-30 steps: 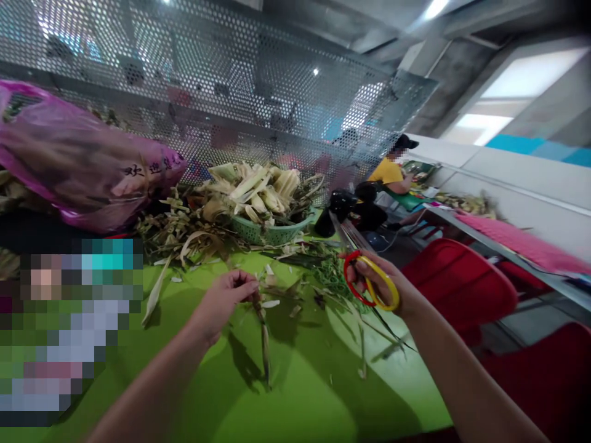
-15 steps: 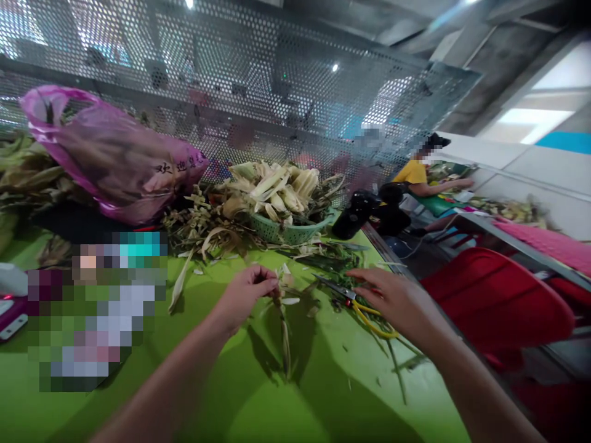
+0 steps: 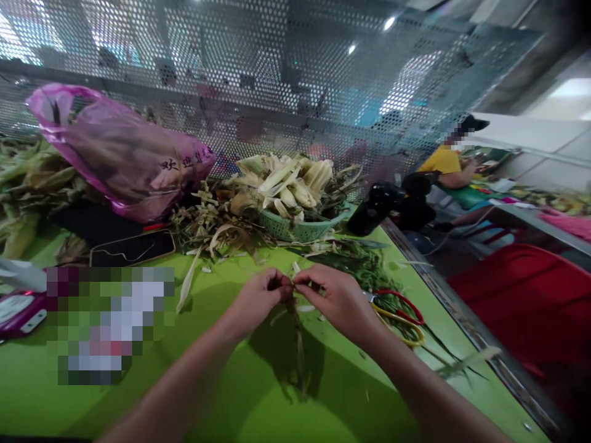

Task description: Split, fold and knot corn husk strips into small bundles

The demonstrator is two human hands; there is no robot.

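Note:
My left hand (image 3: pixel 261 301) is closed in a pinch on a small bundle of dried corn husk (image 3: pixel 300 351), whose thin brown strips hang down toward the table. Against it, fingertip to fingertip, my right hand (image 3: pixel 339 301) pinches the top of the same bundle, where a pale tip shows. The fingers hide the exact grip point. Just right of my right wrist lie scissors (image 3: pixel 406 311) with one red and one yellow handle, their blades mostly covered by my hand and green stalks.
A green basket (image 3: pixel 295 230) of pale husks (image 3: pixel 290 184) stands at the back beside dry scraps (image 3: pixel 212 221). Left are a pink plastic bag (image 3: pixel 124 160), a phone (image 3: pixel 133 248) and a purple device (image 3: pixel 23 314). A red chair (image 3: pixel 517 301) and a person in yellow (image 3: pixel 446 161) are beyond the table's right edge.
My right hand has left the scissors and moved left to meet my left hand at the husk bundle. The scissors now lie on the table. The view has turned slightly.

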